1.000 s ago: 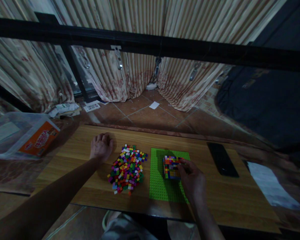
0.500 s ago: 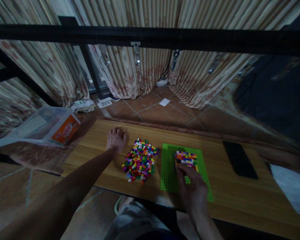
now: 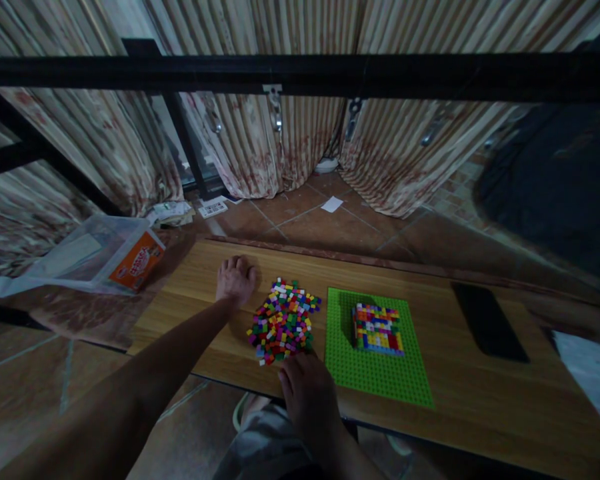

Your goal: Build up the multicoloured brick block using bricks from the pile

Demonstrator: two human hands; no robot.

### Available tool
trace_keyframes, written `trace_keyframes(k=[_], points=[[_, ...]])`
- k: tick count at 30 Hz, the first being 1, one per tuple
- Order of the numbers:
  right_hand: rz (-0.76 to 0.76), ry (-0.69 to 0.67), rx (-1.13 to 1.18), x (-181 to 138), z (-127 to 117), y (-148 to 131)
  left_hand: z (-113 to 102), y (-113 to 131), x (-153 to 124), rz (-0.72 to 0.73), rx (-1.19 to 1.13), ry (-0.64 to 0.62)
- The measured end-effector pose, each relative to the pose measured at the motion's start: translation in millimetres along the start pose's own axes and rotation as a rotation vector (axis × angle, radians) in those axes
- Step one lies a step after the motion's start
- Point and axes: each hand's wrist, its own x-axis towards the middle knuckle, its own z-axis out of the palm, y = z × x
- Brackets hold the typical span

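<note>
A heap of small many-coloured bricks (image 3: 284, 321) lies on the wooden table (image 3: 480, 393). To its right is a green baseplate (image 3: 375, 370) bearing a block built of mixed-colour bricks (image 3: 377, 329). My left hand (image 3: 235, 280) rests on the table just left of the heap, fingers curled under in a loose fist. My right hand (image 3: 307, 393) is at the heap's near edge, back towards the camera, fingertips down among the nearest bricks; the fingers themselves are hidden.
A black phone (image 3: 489, 321) lies flat at the table's right, with a white sheet (image 3: 587, 380) beyond it. A clear plastic box with an orange label (image 3: 105, 257) sits left of the table. A black bar (image 3: 300, 73) crosses overhead before striped curtains.
My right hand left the built block on the green baseplate and moved left and nearer, to the heap's front edge. My left hand stayed put. The camera view swung slightly.
</note>
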Motion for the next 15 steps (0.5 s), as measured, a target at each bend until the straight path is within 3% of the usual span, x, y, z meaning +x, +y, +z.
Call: trace_keyframes(k=[15], points=[[-0.021,0.069,-0.021,-5.2,2.8,-1.4,-1.9,-0.1,-0.2,0.016,-0.006,0.012]])
